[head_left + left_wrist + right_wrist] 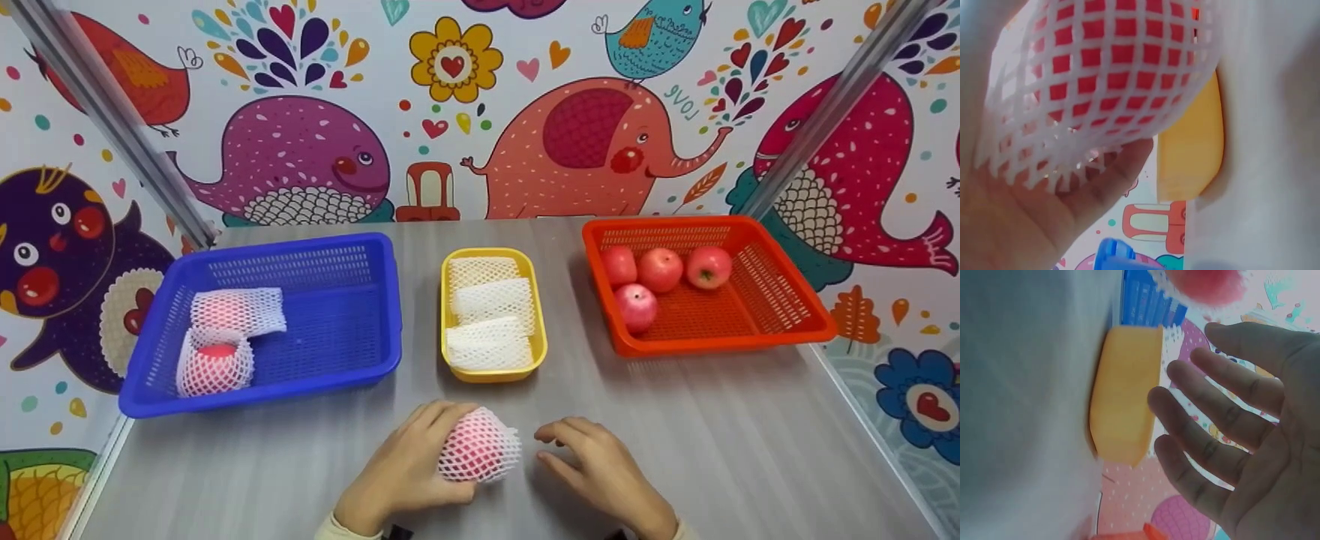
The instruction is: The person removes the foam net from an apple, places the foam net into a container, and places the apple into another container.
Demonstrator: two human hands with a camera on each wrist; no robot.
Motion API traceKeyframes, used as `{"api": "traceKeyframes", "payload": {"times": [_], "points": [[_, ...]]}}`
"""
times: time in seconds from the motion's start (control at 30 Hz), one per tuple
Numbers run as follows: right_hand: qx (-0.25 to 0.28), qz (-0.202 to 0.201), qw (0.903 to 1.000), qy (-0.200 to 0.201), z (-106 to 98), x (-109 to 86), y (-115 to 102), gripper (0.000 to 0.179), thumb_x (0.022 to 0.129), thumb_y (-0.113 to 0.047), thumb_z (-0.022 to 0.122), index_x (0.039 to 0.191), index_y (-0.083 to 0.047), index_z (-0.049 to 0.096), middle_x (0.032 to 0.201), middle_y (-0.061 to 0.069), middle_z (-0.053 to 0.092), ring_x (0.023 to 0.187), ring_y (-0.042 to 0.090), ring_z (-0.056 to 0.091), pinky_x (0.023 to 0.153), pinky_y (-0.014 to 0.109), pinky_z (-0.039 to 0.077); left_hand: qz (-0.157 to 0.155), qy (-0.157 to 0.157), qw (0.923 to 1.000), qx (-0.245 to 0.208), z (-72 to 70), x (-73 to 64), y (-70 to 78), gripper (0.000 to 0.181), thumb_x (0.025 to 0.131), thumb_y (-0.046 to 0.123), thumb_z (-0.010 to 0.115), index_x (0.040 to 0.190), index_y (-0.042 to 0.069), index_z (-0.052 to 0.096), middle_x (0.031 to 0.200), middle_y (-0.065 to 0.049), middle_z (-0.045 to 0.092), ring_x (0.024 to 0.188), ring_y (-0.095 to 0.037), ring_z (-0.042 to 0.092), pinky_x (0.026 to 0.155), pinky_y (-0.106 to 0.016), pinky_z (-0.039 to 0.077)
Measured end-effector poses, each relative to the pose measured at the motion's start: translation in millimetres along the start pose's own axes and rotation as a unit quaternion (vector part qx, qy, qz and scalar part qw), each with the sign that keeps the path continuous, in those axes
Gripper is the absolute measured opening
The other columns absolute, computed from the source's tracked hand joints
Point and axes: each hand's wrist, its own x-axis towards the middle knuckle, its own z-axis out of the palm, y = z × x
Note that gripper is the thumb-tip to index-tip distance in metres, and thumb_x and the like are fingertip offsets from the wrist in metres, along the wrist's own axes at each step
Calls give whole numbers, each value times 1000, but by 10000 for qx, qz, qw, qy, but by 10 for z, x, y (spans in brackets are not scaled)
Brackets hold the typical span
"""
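A red apple in a white foam net (480, 447) is gripped by my left hand (417, 463) near the front of the table. The left wrist view shows the net's mesh (1112, 67) stretched round the fruit, its cut end against the palm. Just right of the apple, my right hand (600, 466) holds nothing; its fingers are apart and slightly bent. In the right wrist view the fingers (1224, 410) spread below the netted apple (1207, 284). Straight ahead stands a yellow basket (540, 358) with several white foam nets (491, 300).
At left, a blue basket (330, 322) holds two netted apples (217, 371). The red basket (720, 343) at right contains several bare apples (709, 267). A patterned wall (442, 150) closes off the back, and metal posts (840, 112) rise at both rear corners.
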Motion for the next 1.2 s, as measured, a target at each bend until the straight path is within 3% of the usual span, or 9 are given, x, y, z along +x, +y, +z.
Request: {"api": "traceKeyframes", "payload": {"times": [0.37,0.6,0.73,0.87,1.07,1.2], "points": [[609,-85,9976,-312,103,21,-59,30,84,-13,80,112,-17,68,102,-11,65,85,11,63,73,29,55,143,-119,9992,-342,128,57,59,86,59,40,86,136,14,57,123,5,59,109,-12,56,91,-35,51],[820,-63,9960,-359,109,30,-68,57,76,-14,85,128,-14,60,113,-9,61,94,13,63,79,29,55,171,-75,9985,-516,156,108,68,88,63,43,87,139,11,55,125,0,59,111,-14,56,93,-38,51],[771,-106,9964,-343,125,52,-90,73,74,-25,88,137,-13,53,119,-8,58,102,9,60,85,31,55,275,-206,9969,-715,193,147,104,88,70,50,85,142,10,52,127,-2,58,114,-16,56,95,-39,50],[696,-196,9972,-192,131,74,-91,76,74,-36,89,137,-14,53,122,-8,58,107,9,59,88,35,54,412,-279,9951,-854,221,170,137,88,75,53,82,144,10,49,129,-2,58,116,-17,56,96,-40,50],[607,-239,9979,-8,104,50,-47,77,62,-20,91,130,-8,57,115,-7,59,99,10,60,82,32,55,565,-600,9901,-1133,153,163,101,90,80,51,81,149,9,43,133,-4,56,118,-15,56,99,-38,49],[833,-23,9965,-53,61,28,-12,77,62,-15,89,130,-6,56,115,-6,60,97,11,60,80,32,56,495,-811,9879,-1229,54,152,52,78,83,39,81,147,11,47,134,-2,57,119,-15,56,100,-38,48]]}}
